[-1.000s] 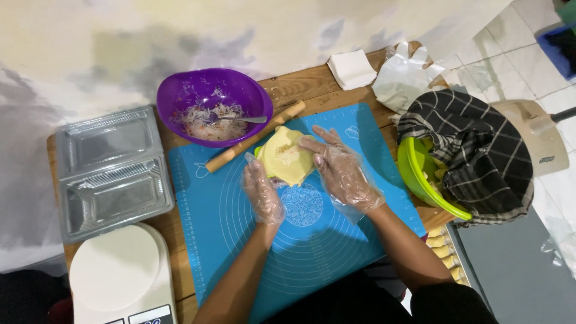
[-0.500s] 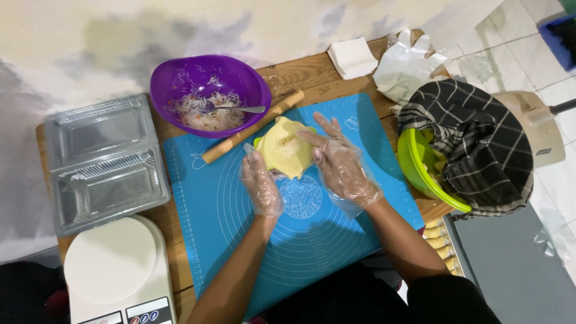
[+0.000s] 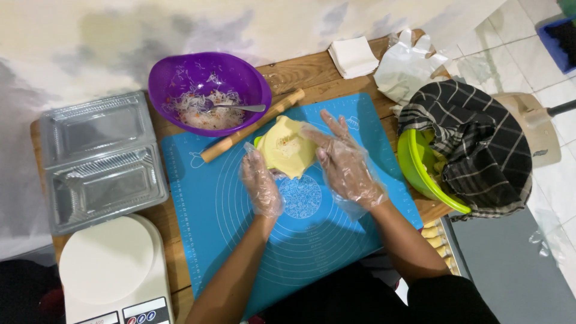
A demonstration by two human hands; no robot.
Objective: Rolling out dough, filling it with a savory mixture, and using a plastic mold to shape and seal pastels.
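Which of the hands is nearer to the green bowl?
The right hand. It rests on the dough, a short way left of the green bowl; the left hand is farther off, beyond the dough.

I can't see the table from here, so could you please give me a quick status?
Left hand and right hand, gloved, on the dough. Dough on blue mat. Rolling pin just behind.

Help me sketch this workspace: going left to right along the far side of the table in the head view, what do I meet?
Clear plastic containers → purple bowl → wooden rolling pin → white paper stack → crumpled plastic bag → checked cloth
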